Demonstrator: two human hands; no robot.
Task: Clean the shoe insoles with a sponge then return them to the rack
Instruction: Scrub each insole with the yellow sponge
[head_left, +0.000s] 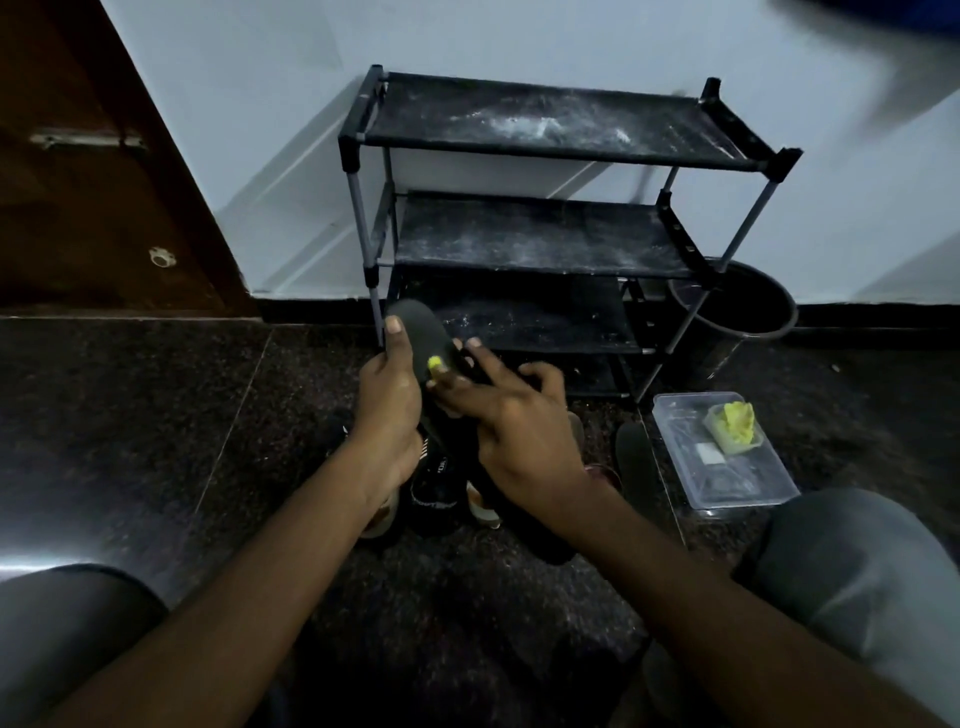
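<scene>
My left hand (388, 400) grips a dark insole (423, 332) upright in front of the rack, thumb against its left edge. My right hand (506, 415) pinches a small yellow-green sponge (434, 362) against the insole's face. A second dark insole (634, 457) lies on the floor to the right. Black shoes (434, 493) sit on the floor below my hands. The black shoe rack (545, 218) stands against the wall with dusty, bare shelves.
A clear plastic box (727, 467) holding a yellow-green piece in a small cup (735, 421) sits on the floor at right. A dark round bin (732, 312) stands beside the rack. A brown door (88, 182) is at left. My knees frame the bottom corners.
</scene>
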